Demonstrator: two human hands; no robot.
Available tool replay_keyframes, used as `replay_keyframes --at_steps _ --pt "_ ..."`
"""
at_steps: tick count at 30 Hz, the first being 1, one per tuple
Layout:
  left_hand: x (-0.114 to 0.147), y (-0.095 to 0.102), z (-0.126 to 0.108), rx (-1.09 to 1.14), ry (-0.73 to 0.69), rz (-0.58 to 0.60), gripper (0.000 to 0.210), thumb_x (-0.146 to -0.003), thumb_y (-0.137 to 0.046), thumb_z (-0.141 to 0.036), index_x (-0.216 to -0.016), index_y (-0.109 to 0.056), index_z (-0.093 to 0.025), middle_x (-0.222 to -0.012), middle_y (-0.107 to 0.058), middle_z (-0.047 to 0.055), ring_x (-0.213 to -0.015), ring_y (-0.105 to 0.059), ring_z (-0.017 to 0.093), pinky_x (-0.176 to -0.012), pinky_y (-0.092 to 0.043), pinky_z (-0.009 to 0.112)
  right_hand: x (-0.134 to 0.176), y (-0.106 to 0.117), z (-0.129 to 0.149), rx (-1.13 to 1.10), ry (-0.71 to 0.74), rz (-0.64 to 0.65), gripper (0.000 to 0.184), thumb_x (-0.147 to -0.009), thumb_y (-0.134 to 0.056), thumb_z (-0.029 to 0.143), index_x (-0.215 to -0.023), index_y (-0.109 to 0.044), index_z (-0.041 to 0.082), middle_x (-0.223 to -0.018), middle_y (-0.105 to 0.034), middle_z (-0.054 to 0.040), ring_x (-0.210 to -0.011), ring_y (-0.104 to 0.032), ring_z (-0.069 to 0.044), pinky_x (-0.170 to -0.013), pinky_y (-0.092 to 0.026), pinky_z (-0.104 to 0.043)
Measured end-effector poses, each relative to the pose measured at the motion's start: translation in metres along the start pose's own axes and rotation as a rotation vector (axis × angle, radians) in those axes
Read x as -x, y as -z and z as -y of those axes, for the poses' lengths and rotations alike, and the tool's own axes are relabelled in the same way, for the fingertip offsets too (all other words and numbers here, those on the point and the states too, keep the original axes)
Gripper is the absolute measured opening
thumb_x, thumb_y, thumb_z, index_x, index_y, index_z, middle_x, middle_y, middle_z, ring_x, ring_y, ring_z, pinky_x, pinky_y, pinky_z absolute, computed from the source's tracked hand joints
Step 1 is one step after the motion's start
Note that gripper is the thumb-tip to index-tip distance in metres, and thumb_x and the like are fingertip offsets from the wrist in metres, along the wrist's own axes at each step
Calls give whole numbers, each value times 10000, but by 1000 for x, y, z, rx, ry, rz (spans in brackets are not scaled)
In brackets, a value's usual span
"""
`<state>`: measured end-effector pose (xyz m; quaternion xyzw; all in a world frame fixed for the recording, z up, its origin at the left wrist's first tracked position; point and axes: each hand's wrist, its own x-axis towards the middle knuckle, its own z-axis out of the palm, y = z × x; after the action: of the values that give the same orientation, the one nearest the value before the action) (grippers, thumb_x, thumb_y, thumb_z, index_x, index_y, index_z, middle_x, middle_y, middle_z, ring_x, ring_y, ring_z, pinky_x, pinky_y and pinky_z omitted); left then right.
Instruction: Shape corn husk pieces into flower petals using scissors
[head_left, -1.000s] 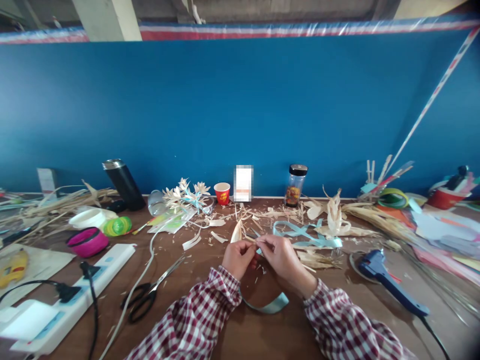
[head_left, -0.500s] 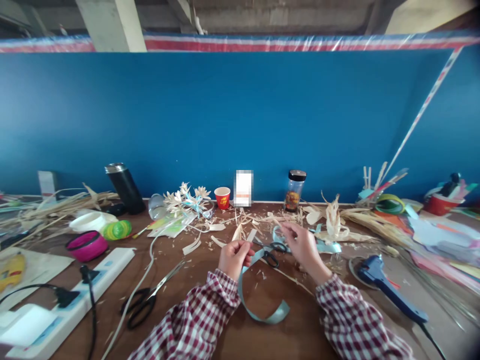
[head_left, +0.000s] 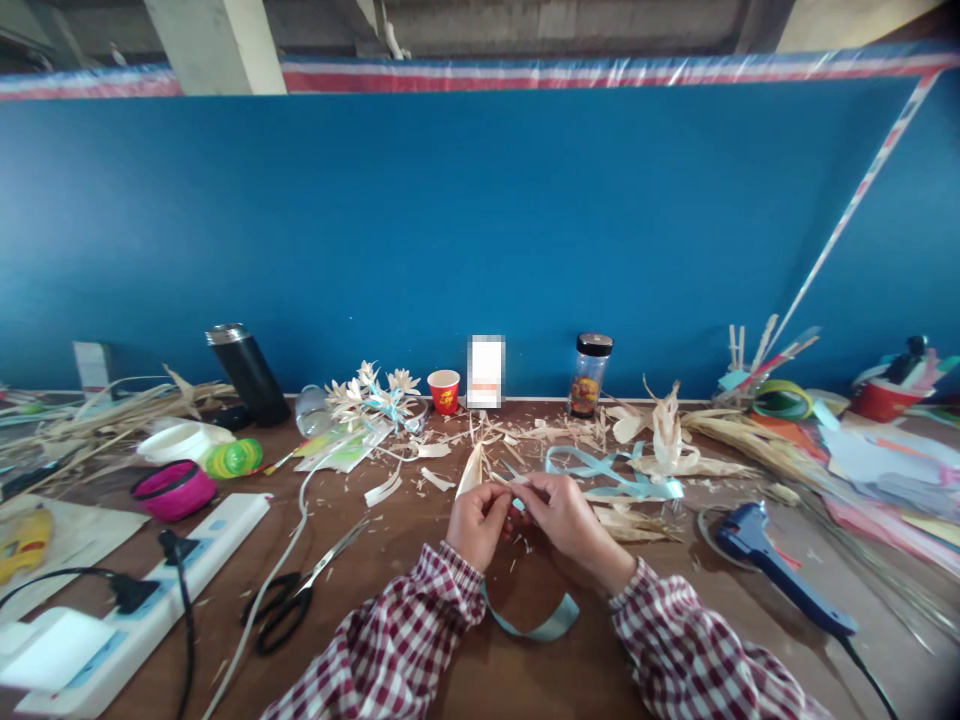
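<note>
My left hand is closed in a pinch near the middle of the table, with a light blue ribbon in it. Below the wrist, this ribbon curls across the tabletop. Against it, fingertips meeting, is my right hand, also pinched closed; what lies between its fingers is too small and covered to make out. A bit of light blue shows between the two hands. Just beyond the left fingers stands a pale corn husk piece. More light blue ribbon lies loosely behind the right hand.
Large scissors and a white power strip lie at left. To the right rests a blue glue gun. Along the back stand a husk flower bunch, a red paper cup and a jar. Husk scraps litter the table.
My right hand has come down and left to meet my left hand, which has shifted slightly right and down. The small dark-handled scissors between them are now out of sight.
</note>
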<state>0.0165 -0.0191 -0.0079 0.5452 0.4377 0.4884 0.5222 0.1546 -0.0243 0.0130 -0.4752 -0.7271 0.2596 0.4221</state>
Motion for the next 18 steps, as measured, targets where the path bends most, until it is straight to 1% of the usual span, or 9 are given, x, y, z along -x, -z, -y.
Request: replay_keyframes --at_steps 3,6,9,11,12,13,15,17,18 --pt "0 0 -1 -18 34 2 243 -724 -619 -393 -672 -600 -157 -548 -605 20 -412 -487 104 -412 -404 238 -2 -1 -1 44 13 -35 304 -882 -440 278 -723 -657 137 -636 -643 -37 -586 -545 -141 -527 -418 -219" --pt "6 -2 -7 -42 50 14 263 -722 -633 -413 -631 -583 -172 -531 -594 26 -406 -490 113 -400 -398 244 -6 10 -13 154 -17 -123 303 -871 -445 296 -793 -692 139 -672 -681 -55 -604 -581 -159 -561 -432 -236" --pt "16 -4 -14 -71 -4 63 257 -765 -599 -412 -656 -605 -179 -564 -619 48 -428 -517 128 -410 -416 253 -10 32 -35 359 -100 -276 310 -855 -446 317 -819 -708 155 -726 -707 -69 -636 -617 -182 -579 -435 -250" --pt "21 -1 -19 -104 -57 43 261 -790 -572 -405 -687 -636 -173 -598 -636 59 -454 -539 132 -431 -442 255 -10 42 -47 502 -157 -327 313 -862 -444 347 -880 -704 173 -729 -709 -64 -612 -622 -185 -566 -418 -253" --pt "23 3 -21 -124 -75 10 263 -796 -564 -401 -713 -656 -168 -614 -643 61 -469 -551 133 -443 -456 254 -10 43 -51 561 -155 -333 316 -872 -435 355 -885 -698 182 -743 -710 -64 -618 -627 -186 -565 -411 -252" --pt "23 10 -22 -147 -85 -32 262 -795 -562 -394 -750 -675 -162 -633 -652 61 -488 -564 135 -457 -471 252 -9 42 -53 594 -116 -335 319 -885 -419 351 -893 -691 186 -786 -713 -67 -659 -638 -186 -590 -413 -249" --pt "22 32 -24 -194 -63 -126 272 -778 -575 -378 -878 -695 -155 -662 -673 55 -520 -589 140 -482 -499 253 -6 34 -50 636 -19 -297 321 -909 -385 326 -896 -674 189 -851 -708 -67 -727 -648 -178 -625 -412 -238" --pt "18 63 -23 -265 -23 -207 310 -744 -604 -358 -958 -684 -148 -654 -680 45 -524 -598 139 -495 -511 255 -3 23 -44 658 45 -244 320 -925 -361 298 -888 -661 191 -858 -701 -61 -726 -646 -164 -617 -402 -228" --pt "16 80 -23 -318 -6 -272 296 -733 -609 -349 -932 -687 -143 -629 -674 43 -511 -594 140 -489 -505 254 -1 18 -42 665 54 -223 319 -929 -358 292 -882 -656 192 -841 -697 -57 -706 -643 -159 -600 -394 -225"
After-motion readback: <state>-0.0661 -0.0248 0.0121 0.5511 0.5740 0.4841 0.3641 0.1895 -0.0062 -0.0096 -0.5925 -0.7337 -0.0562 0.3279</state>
